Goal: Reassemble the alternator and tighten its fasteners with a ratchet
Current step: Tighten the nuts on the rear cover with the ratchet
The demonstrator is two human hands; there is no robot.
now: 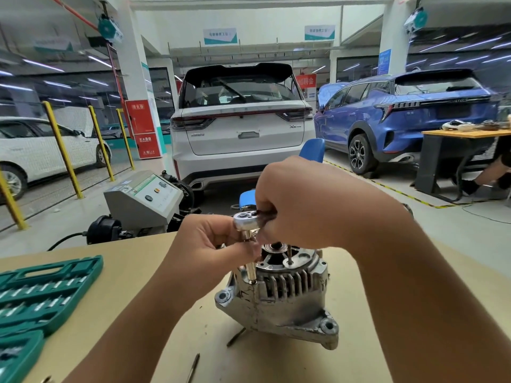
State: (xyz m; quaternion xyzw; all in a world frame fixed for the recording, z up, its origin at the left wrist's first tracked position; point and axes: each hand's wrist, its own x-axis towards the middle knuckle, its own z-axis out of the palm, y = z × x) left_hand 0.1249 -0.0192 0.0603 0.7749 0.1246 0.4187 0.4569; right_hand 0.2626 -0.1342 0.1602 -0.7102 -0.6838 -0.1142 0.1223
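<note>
Your worktop (276, 360) lies bare right of the alternator (279, 294). To its left the green socket case (41, 294) blocks the edge. Two loose bolts (235, 337) lie just in front, and your hands crowd its top.

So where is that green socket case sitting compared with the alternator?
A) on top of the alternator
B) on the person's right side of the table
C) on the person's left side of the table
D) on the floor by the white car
C: the green socket case lies open at the left edge of the table, apart from the alternator, which stands near the middle.
</note>
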